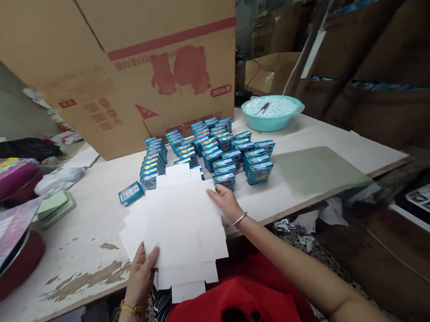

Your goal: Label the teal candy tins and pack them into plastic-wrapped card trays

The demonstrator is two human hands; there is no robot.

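Note:
A stack of white die-cut box blanks (pixel 184 224), unfolded and flat with tabs along the edges, is held above the table's front edge. My left hand (pixel 143 268) grips the lower left side, thumb on top and fingers underneath. At the upper right corner my right hand (pixel 226 201) pinches the same stack between thumb and fingers. Behind the sheets stand rows of small blue printed boxes (pixel 258 171), several partly hidden by the stack. One blue box (pixel 131 193) lies on its side, left of the rows.
A large brown carton (pixel 183 86) stands behind the boxes. On the right are a turquoise basin (pixel 273 123) of small pale pieces and a translucent sheet (pixel 318 168). Pale green pads (pixel 56 208) and a dark red container (pixel 23 264) sit at left on the white table (pixel 85 219).

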